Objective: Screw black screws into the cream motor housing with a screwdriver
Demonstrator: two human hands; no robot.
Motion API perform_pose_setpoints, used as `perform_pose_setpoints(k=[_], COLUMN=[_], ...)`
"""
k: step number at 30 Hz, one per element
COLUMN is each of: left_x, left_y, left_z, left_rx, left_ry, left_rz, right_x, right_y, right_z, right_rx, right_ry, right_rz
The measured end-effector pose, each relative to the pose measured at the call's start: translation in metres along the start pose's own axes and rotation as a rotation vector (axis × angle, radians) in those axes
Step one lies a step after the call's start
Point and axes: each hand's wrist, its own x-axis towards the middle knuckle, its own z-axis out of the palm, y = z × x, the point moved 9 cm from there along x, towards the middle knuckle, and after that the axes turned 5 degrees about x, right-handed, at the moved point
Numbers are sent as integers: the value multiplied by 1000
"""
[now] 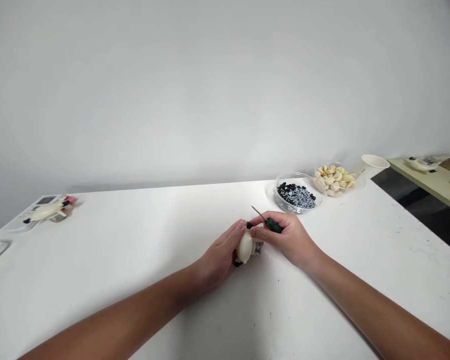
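Just right of the clear bowl (296,194) of black pieces and silver screws, a second clear bowl (335,181) is heaped with cream shell-like pieces, and then comes a white paper cup (373,162). Below the first bowl, my left hand (219,257) closes around a cream egg-shaped part (244,246), close beside my right hand (290,237), which pinches a green-handled screwdriver (273,225).

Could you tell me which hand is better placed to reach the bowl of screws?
Probably the right hand: nearer the clear bowl, though holding a green-handled screwdriver; the left hand grips the white plastic part.
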Motion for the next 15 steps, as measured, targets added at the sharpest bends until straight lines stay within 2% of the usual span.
perform_pose_setpoints(k=[3, 9, 15], left_x=[-2, -4, -8], left_y=[-4, 5, 13], left_z=[-6, 2, 8], left_rx=[98, 147, 117], left_ry=[50, -27, -107], left_rz=[27, 64, 0], right_x=[-3, -7, -9], right_y=[-4, 0, -2], right_z=[-1, 1, 8], right_rx=[-38, -44, -130], right_ry=[48, 37, -55], right_rz=[-32, -5, -90])
